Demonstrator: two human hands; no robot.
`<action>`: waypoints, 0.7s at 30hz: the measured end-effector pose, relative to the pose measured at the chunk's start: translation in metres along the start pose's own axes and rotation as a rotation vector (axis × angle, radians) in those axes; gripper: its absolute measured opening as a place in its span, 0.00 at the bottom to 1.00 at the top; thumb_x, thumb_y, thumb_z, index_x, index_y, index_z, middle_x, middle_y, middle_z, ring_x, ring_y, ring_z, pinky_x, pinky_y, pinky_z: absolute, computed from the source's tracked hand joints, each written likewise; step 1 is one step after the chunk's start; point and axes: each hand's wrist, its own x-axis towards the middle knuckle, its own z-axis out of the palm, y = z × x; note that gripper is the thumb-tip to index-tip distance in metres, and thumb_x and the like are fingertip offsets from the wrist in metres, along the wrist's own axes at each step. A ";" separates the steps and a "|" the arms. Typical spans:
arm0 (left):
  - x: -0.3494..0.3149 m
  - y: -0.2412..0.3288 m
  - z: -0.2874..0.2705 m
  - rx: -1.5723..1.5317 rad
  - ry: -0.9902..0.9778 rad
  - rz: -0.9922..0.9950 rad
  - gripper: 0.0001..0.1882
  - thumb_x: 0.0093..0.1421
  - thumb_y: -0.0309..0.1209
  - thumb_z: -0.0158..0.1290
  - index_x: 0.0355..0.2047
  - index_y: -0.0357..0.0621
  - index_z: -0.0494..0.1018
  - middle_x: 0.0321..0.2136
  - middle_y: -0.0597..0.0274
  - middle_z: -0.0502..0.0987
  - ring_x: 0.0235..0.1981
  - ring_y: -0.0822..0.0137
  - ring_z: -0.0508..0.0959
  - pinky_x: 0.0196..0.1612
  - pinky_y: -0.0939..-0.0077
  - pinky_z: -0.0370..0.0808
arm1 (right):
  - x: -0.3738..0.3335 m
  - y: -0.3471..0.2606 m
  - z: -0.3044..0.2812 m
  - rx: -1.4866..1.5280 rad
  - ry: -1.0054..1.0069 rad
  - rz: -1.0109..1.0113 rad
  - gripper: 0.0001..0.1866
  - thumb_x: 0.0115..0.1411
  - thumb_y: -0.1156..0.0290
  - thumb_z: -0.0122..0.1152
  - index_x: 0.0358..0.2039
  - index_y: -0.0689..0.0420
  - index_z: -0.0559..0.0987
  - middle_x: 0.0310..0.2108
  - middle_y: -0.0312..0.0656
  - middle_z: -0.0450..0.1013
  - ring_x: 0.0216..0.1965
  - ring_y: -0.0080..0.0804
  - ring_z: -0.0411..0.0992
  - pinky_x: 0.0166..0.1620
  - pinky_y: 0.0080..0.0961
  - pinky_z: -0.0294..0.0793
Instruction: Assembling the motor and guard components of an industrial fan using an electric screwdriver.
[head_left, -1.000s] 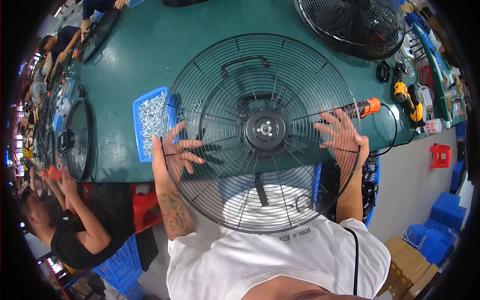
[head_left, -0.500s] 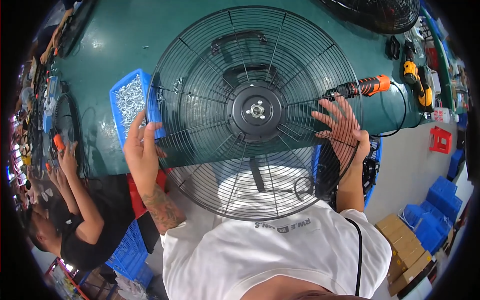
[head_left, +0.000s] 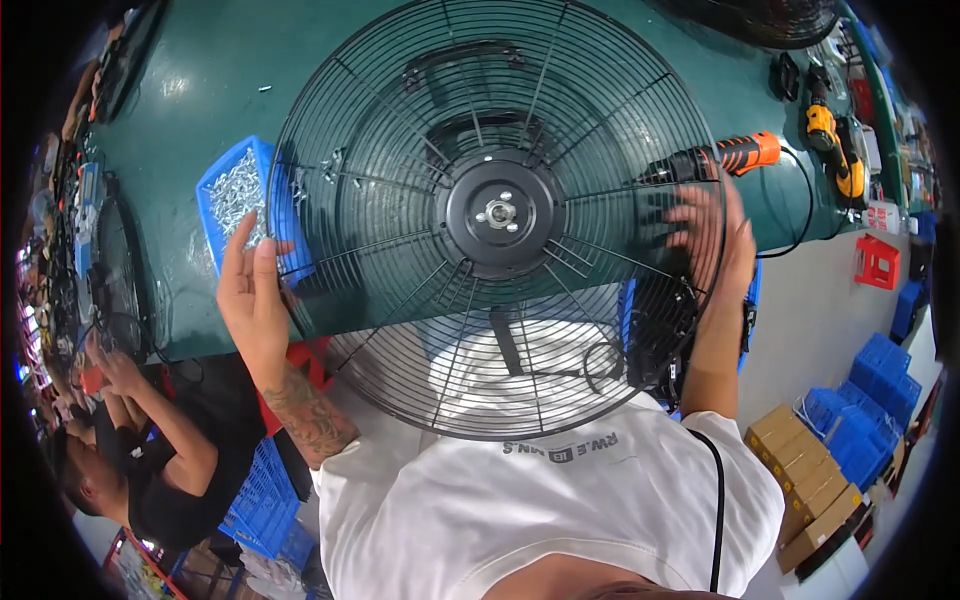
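Observation:
A round black wire fan guard (head_left: 395, 345) with a dark round hub plate (head_left: 462, 245) fills the middle of the view. A bare metal shaft end (head_left: 500, 214) and several bright screws show at the hub's centre. My left hand (head_left: 252, 305) is at the guard's left rim, fingers apart and thumb raised, close beside a blue bin (head_left: 212, 225) of small silvery screws (head_left: 238, 190). At the right rim, my right hand (head_left: 738, 245) has its fingers spread and blurred, partly seen through the wires. Whether either hand touches the rim is unclear.
An orange-and-black power screwdriver (head_left: 745, 152) with a cable lies right on the green bench (head_left: 190, 110). Yellow-and-black drills (head_left: 822, 130) stand beyond it. Another person (head_left: 165, 470) works at left. A red stool (head_left: 877, 262), blue crates (head_left: 865, 405) and cardboard boxes (head_left: 795, 450) stand at right.
My right hand has moved outward and its thumb no longer shows round the rim. The whole bench scene has shifted slightly left in view. The other person's hands have come nearer their body.

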 end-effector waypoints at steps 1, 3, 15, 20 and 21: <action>-0.002 0.000 -0.007 0.000 0.014 0.035 0.21 0.71 0.33 0.52 0.62 0.39 0.71 0.33 0.60 0.82 0.20 0.84 0.67 0.22 0.86 0.62 | 0.008 -0.001 -0.014 -0.122 0.132 -0.037 0.43 0.66 0.46 0.56 0.70 0.61 0.57 0.49 0.51 0.74 0.41 0.33 0.77 0.36 0.27 0.79; 0.008 -0.008 -0.026 0.111 0.051 0.043 0.21 0.71 0.33 0.53 0.61 0.39 0.71 0.33 0.60 0.82 0.21 0.83 0.68 0.23 0.85 0.63 | 0.025 -0.008 -0.034 -0.376 0.400 -0.074 0.37 0.70 0.49 0.53 0.69 0.63 0.59 0.38 0.45 0.78 0.29 0.24 0.75 0.28 0.19 0.74; 0.042 -0.009 -0.030 0.944 -0.218 0.312 0.21 0.54 0.26 0.60 0.48 0.36 0.72 0.44 0.42 0.74 0.43 0.38 0.79 0.44 0.50 0.77 | 0.112 -0.027 -0.045 -1.314 0.505 -0.177 0.35 0.60 0.45 0.68 0.58 0.59 0.75 0.39 0.41 0.79 0.40 0.31 0.78 0.50 0.26 0.73; 0.037 -0.024 -0.037 0.883 -0.221 0.294 0.15 0.55 0.22 0.56 0.43 0.39 0.69 0.42 0.45 0.75 0.41 0.38 0.77 0.41 0.47 0.75 | 0.139 0.001 -0.092 -1.148 0.432 -0.266 0.38 0.59 0.49 0.71 0.62 0.61 0.73 0.43 0.43 0.80 0.42 0.25 0.77 0.50 0.24 0.73; 0.039 -0.025 -0.039 0.855 -0.195 0.318 0.12 0.55 0.21 0.56 0.40 0.37 0.71 0.37 0.46 0.76 0.39 0.41 0.78 0.41 0.52 0.76 | 0.137 0.009 -0.094 -1.019 0.494 -0.294 0.38 0.59 0.50 0.71 0.62 0.61 0.72 0.41 0.43 0.81 0.39 0.23 0.77 0.46 0.22 0.74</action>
